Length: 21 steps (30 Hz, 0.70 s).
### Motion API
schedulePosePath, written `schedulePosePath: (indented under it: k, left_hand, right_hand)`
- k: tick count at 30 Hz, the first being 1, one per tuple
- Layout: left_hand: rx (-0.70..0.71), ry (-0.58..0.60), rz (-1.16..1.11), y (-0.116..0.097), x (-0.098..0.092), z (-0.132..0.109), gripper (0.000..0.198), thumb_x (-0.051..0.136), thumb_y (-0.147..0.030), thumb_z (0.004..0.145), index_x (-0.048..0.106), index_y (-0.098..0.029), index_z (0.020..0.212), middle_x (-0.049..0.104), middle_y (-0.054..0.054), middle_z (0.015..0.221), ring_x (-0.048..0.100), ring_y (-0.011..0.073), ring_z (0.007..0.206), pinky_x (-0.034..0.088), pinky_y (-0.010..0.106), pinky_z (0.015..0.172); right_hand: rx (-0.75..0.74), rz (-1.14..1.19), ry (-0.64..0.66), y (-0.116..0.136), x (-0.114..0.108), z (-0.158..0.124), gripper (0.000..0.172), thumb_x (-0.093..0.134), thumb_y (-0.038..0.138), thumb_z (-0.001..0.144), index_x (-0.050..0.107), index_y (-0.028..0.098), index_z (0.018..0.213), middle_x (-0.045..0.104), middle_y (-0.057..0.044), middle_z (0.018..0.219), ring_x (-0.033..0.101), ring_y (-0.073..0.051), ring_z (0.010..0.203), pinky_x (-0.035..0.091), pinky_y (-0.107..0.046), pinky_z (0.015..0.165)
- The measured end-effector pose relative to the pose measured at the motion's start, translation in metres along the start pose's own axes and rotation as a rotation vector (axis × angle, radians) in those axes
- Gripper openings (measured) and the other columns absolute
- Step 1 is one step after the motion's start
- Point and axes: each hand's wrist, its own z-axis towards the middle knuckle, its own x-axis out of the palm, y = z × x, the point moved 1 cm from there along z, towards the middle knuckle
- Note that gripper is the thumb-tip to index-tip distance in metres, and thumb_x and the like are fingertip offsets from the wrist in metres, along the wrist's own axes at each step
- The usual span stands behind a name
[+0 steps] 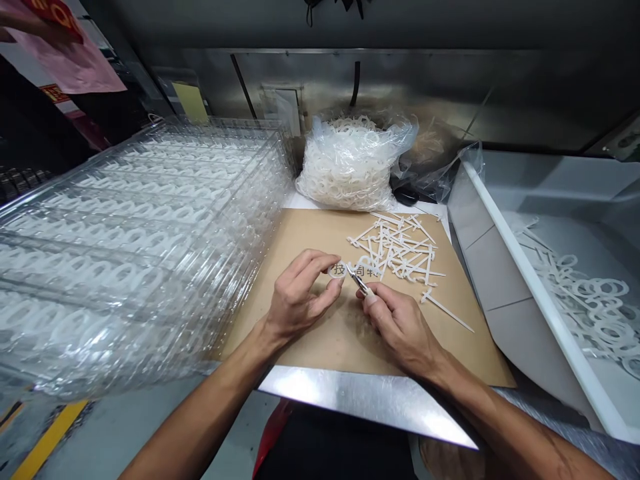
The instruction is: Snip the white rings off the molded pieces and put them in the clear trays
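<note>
Over the cardboard sheet (310,340), my left hand (303,287) pinches a white plastic ring (336,269) between thumb and fingers. My right hand (400,320) is closed around a pair of small cutting pliers (359,279), its metal jaws pointing at the ring's right side. Another white ring part (366,264) shows just beyond the jaws; whether it is joined to the held ring I cannot tell. Past my right hand lies a loose pile of white plastic sprues (400,247), with a single sprue (447,310) apart from them near my right wrist.
Stacked clear trays (150,220) of white rings stand on the left. A clear plastic bag (350,163) full of rings sits at the back. On the right is a white bin (530,260) with loose rings (600,300) inside. A person in pink (90,60) stands far left.
</note>
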Motion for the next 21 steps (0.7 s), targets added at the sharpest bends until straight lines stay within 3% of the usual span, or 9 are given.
schedulePosePath:
  k: [10,14,21]
  left_hand:
    - [-0.05,0.034,-0.043,0.003,0.001,0.0,0.018,0.06,-0.017,0.091,0.064,-0.018,0.109,0.069,0.006,0.093,0.064,0.0159,0.084,0.055,0.03,0.078]
    - [-0.066,0.013,-0.05,0.007,0.002,0.0,0.019,0.06,-0.017,0.091,0.064,-0.018,0.109,0.068,0.006,0.092,0.063,0.0166,0.084,0.054,0.031,0.078]
    - [-0.075,-0.005,-0.087,0.02,0.008,-0.004,0.022,0.06,-0.028,0.092,0.064,-0.016,0.11,0.07,0.01,0.095,0.065,0.0199,0.088,0.055,0.034,0.083]
  right_hand:
    - [-0.043,-0.129,-0.021,-0.004,0.005,0.001,0.036,0.033,0.036,0.105,0.06,0.019,0.088,0.061,-0.002,0.07,0.057,-0.018,0.062,0.043,-0.03,0.061]
    - [-0.008,-0.093,-0.02,-0.009,0.006,0.001,0.042,0.032,0.044,0.105,0.06,0.02,0.087,0.056,-0.001,0.066,0.054,-0.018,0.058,0.041,-0.029,0.055]
    - [0.161,0.017,0.032,-0.048,0.008,-0.002,0.044,0.041,0.059,0.1,0.065,0.023,0.101,0.067,-0.004,0.079,0.061,-0.021,0.068,0.049,-0.029,0.059]
